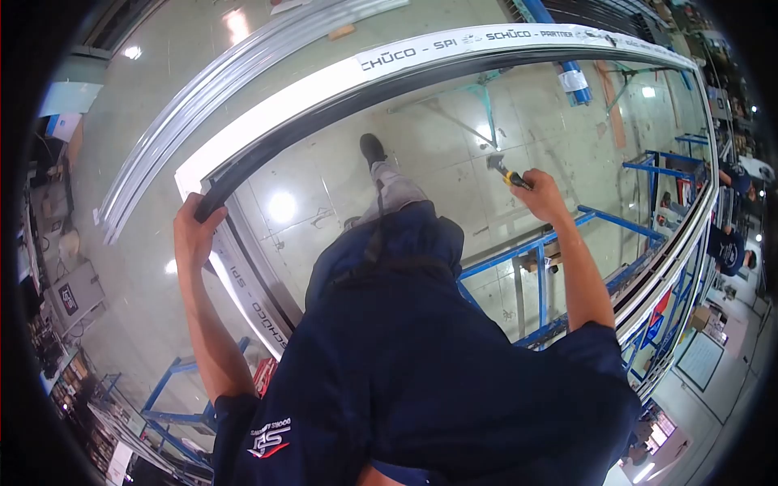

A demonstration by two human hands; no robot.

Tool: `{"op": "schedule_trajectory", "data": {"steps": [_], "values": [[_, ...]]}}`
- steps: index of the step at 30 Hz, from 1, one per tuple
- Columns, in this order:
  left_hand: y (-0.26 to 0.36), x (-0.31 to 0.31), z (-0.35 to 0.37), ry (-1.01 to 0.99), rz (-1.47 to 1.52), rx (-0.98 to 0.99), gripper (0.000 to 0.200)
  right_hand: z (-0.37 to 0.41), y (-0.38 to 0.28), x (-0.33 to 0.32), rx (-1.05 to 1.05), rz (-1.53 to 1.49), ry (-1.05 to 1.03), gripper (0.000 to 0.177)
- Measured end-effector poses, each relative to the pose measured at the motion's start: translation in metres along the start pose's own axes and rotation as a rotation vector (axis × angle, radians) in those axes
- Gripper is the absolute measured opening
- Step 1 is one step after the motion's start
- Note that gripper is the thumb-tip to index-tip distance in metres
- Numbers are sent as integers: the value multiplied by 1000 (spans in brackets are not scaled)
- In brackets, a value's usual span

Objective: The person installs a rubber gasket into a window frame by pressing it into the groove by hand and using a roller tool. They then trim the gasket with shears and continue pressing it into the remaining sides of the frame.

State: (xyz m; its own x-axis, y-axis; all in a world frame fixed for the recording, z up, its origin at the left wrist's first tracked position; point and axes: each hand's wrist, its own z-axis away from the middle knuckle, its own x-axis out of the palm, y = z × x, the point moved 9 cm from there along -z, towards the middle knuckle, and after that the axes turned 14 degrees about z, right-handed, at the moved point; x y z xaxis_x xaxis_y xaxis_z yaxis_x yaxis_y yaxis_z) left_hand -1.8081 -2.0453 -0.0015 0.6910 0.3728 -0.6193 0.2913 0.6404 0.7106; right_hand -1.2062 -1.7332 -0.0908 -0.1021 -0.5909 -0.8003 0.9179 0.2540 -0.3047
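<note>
My left hand (197,231) grips the near-left corner of a large white window or door frame (275,112), its thumb against the black inner strip (267,146). Printed protective film covers parts of the frame. My right hand (540,197) holds a scraper (510,175) with a yellow and black handle. The scraper's flat, wide head points away from me over the floor, inside the frame's opening and apart from its sides. My body and legs are within the opening.
Blue metal stands (541,243) sit under the frame on the right. Long bundled profiles (194,97) lie beyond the frame at the left. A blue cylinder (574,83) with a white label is near the far side. Other people (727,249) are at the far right.
</note>
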Motion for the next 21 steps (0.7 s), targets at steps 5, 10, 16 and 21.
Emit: {"op": "schedule_trajectory", "data": {"steps": [5,10,16,21], "values": [[1,-2,-1,-12,-26,28,31,15,-85,7,-198,-1128,-105,34],[-3,-4,-1,-18,29,79,32,24,-186,16,-571,-1495,-353,53],[-2,-7,4,42,16,75,33,30,-257,25,-523,-1598,-398,39],[0,-10,8,49,44,37,34,23,-266,38,-384,-1172,-147,22]]}}
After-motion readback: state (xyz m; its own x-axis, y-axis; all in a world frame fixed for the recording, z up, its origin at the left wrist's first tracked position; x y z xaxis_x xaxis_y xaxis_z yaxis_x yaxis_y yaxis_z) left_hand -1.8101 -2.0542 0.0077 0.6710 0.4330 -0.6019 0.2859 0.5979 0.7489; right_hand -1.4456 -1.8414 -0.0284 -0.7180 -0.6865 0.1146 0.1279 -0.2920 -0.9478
